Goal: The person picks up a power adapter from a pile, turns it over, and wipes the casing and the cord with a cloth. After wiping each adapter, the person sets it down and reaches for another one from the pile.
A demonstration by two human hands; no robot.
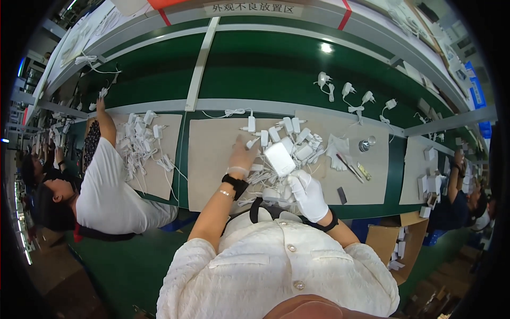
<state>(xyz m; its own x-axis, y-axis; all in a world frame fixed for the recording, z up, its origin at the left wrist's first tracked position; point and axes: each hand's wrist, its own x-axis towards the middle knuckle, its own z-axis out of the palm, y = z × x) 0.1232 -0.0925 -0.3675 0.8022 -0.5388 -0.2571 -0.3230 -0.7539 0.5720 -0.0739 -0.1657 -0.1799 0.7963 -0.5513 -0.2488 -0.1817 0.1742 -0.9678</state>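
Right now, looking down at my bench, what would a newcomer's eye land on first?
Probably the pile of white adapters in the middle of the tan mat, with a bigger white block standing out at the fingertips of your white-gloved right hand. Your left hand is at the pile's left side. Beyond, toward the upper right, a few spaced-out adapters show brightly against the green surface.

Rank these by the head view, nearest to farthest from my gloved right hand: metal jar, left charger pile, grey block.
From the right hand:
1. Grey block: close, just to its right.
2. Metal jar: farther out, up and right.
3. Left charger pile: farthest, well off to the left.
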